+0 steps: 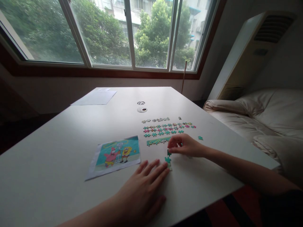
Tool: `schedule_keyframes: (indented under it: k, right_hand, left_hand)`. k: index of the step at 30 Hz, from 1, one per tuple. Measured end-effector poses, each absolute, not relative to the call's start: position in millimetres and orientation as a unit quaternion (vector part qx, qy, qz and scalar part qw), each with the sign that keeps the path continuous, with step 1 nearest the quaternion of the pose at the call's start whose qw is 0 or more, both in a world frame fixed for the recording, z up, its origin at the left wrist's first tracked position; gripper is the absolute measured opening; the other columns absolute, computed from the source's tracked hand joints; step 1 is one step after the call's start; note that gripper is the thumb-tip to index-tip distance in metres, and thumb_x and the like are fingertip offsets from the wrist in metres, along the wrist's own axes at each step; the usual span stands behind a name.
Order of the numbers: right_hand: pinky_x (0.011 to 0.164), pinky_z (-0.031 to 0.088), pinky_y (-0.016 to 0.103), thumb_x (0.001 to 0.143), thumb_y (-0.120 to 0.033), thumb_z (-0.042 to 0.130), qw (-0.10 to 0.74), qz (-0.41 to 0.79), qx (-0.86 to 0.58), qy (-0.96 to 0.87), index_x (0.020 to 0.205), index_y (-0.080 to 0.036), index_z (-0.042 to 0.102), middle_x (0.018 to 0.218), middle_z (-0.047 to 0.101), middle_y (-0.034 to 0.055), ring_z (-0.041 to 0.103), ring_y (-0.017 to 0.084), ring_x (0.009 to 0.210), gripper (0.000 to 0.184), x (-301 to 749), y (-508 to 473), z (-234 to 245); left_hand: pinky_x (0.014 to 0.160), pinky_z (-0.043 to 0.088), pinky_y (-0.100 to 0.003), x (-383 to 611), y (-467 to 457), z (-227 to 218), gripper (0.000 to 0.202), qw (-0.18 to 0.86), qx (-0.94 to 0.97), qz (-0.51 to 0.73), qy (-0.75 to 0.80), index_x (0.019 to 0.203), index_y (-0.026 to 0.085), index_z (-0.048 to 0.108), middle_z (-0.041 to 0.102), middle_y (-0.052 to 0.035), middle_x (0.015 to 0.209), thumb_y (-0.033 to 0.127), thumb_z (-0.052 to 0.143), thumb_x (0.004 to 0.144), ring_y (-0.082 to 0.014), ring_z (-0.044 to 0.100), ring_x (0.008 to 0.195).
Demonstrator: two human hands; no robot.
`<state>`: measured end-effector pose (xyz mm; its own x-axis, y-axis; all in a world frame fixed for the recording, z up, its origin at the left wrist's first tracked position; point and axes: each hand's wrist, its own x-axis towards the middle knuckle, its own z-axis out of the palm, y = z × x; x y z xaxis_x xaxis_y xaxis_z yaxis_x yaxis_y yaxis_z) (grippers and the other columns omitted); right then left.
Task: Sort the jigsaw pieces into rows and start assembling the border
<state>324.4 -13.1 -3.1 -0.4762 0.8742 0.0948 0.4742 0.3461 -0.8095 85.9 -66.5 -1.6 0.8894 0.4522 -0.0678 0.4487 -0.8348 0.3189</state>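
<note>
My left hand [142, 186] lies flat on the white table [59, 148], fingers stretched out, fingertips touching a small joined group of teal puzzle pieces [168, 161]. My right hand [186, 146] is pinched on a teal puzzle piece [169, 153] just above that group. Behind my right hand lies a joined green strip of pieces [157, 141]. Rows of loose pink, teal and grey pieces [165, 127] lie farther back. A cartoon reference picture [115, 156] lies to the left of my left hand.
A single teal piece [200, 137] lies right of my right hand. Paper sheets [94, 97] rest at the far left of the table, two round cable ports [141, 106] at its middle. A cream sofa [260, 116] and an air conditioner [253, 53] stand to the right.
</note>
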Motion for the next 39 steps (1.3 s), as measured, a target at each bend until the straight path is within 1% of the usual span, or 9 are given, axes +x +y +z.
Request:
schedule_keyframes:
  k: [4,10,17,21,28,30,33,36,39]
  right_hand:
    - [0.057,0.041,0.021,0.071,-0.034,0.064,0.294,0.362,-0.441,-0.767,0.079,-0.015,0.063,0.072,0.066,0.0027,0.058,0.011,0.064,0.021,315,-15,-12]
    - [0.055,0.039,0.020,0.071,-0.033,0.063,0.265,0.339,-0.463,-0.775,0.080,-0.016,0.064,0.068,0.065,0.0011,0.058,0.011,0.062,0.019,313,-15,-12]
    - [0.074,0.037,0.028,0.072,-0.031,0.063,0.231,0.192,-0.459,-0.836,0.078,-0.020,0.066,0.073,0.064,0.0003,0.056,0.015,0.075,0.013,310,-18,-8]
    - [0.072,0.037,0.027,0.071,-0.032,0.064,0.232,0.172,-0.455,-0.842,0.080,-0.019,0.065,0.073,0.063,0.0006,0.055,0.014,0.073,0.016,310,-17,-7]
    - [0.070,0.038,0.025,0.078,-0.031,0.055,0.196,0.125,-0.471,-0.851,0.084,-0.019,0.063,0.077,0.064,0.0017,0.055,0.014,0.073,0.016,347,1,19]
    - [0.068,0.038,0.024,0.078,-0.032,0.053,0.161,0.117,-0.500,-0.843,0.083,-0.019,0.064,0.080,0.064,0.0026,0.055,0.014,0.072,0.018,370,7,28]
    - [0.064,0.039,0.024,0.076,-0.035,0.053,0.055,0.159,-0.544,-0.822,0.087,-0.019,0.064,0.083,0.065,0.0036,0.056,0.015,0.071,0.022,408,12,38]
    - [0.061,0.040,0.024,0.067,-0.037,0.060,-0.047,0.205,-0.591,-0.779,0.085,-0.018,0.063,0.082,0.064,0.0045,0.057,0.017,0.072,0.026,436,15,39]
    - [0.059,0.041,0.024,0.060,-0.038,0.064,-0.092,0.237,-0.608,-0.752,0.081,-0.017,0.061,0.077,0.063,0.0043,0.057,0.018,0.071,0.030,449,19,34]
  left_hand:
    - [0.103,0.020,-0.055,86,-67,-1,0.059,0.164,0.958,0.005,0.237,0.140,0.025,0.014,0.019,-0.0024,0.145,0.034,0.038,0.087,-0.0309,0.020,0.130]
    - [0.103,0.020,-0.055,86,-68,3,0.057,0.169,0.957,0.001,0.237,0.139,0.024,0.016,0.020,-0.0034,0.144,0.034,0.038,0.087,-0.0311,0.020,0.129]
    - [0.103,0.020,-0.055,86,-67,2,0.056,0.172,0.957,0.010,0.234,0.139,0.025,0.017,0.022,-0.0032,0.144,0.034,0.037,0.088,-0.0315,0.021,0.129]
    - [0.103,0.020,-0.054,85,-67,2,0.057,0.170,0.957,0.015,0.234,0.139,0.026,0.016,0.022,-0.0027,0.144,0.034,0.038,0.088,-0.0312,0.021,0.129]
    - [0.102,0.021,-0.055,86,-67,4,0.056,0.176,0.956,0.003,0.236,0.138,0.025,0.019,0.022,-0.0023,0.144,0.032,0.039,0.087,-0.0311,0.021,0.129]
    - [0.102,0.021,-0.055,87,-67,5,0.055,0.177,0.955,0.005,0.237,0.138,0.025,0.021,0.024,-0.0024,0.144,0.032,0.039,0.086,-0.0311,0.022,0.129]
    - [0.102,0.022,-0.054,87,-67,5,0.055,0.181,0.954,0.015,0.237,0.137,0.025,0.023,0.027,-0.0032,0.142,0.031,0.041,0.085,-0.0308,0.024,0.128]
    - [0.103,0.023,-0.052,86,-67,5,0.054,0.181,0.954,0.024,0.237,0.136,0.025,0.025,0.031,-0.0041,0.141,0.032,0.042,0.085,-0.0300,0.026,0.127]
    - [0.104,0.023,-0.050,86,-68,2,0.052,0.179,0.954,0.038,0.239,0.135,0.025,0.028,0.033,-0.0049,0.140,0.032,0.043,0.085,-0.0291,0.027,0.127]
